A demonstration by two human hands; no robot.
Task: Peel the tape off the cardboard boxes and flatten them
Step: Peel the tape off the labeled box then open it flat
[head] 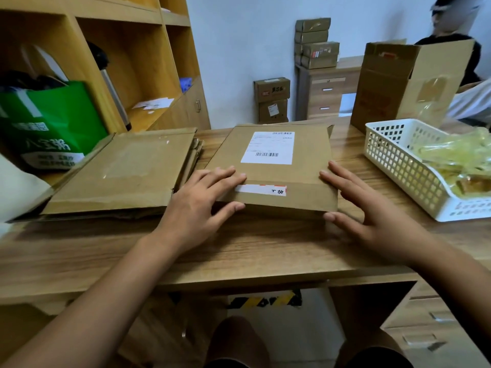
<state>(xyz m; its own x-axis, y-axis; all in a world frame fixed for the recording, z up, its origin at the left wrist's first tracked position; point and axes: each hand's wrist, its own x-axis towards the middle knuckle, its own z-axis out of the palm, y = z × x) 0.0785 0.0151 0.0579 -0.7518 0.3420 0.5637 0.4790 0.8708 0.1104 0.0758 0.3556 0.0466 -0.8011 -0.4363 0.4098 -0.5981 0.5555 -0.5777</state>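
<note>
Head cam: both forearms reach in from the bottom edge. L hand (196,205) lies flat on the box (305,171), near-left corner, fingers straight on top, thumb vs the near edge. R hand (372,213) is also flat, fingers spread, tips touching the box's right edge, thumb at the near-right corner. Neither hand grips anything.

The box lies low & flat mid-surface (239,248), w/ a white label (268,147) on top and a white/red tape strip (260,190) across the near end, just beside the L fingertips.

Left of it, touching or nearly so: a stack (125,173) of flattened cardboard. Right, apart from the box: a white basket (398,166) holding yellowish tape scraps (457,155). Behind the basket is an upright carton (393,83), top flaps open. Far left there's a green bag (50,123) under the shelf (148,49).
</note>
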